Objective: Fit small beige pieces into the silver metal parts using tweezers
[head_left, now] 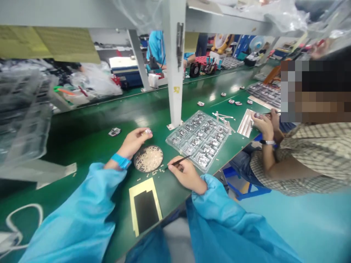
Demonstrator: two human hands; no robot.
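Between the thumb and fingers of my left hand [134,141] is a small electronic part [147,132], white and dark; its exact kind is too small to make out. Below that hand sits a round dish [135,164] heaped with tiny pale pieces [150,157], several of which lie loose on the green bench. My right hand [188,173] grips dark tweezers [178,161], whose tip points left toward the loose pieces beside the dish. A clear compartment tray [170,140] filled with small electronic parts lies beyond my right hand.
A black sheet on yellow paper [133,193] lies near the front edge. A grey post [175,80] rises behind the tray. Another electronic part [114,131] rests at left. On the right, a co-worker [298,153] handles a part beside a label sheet [245,124].
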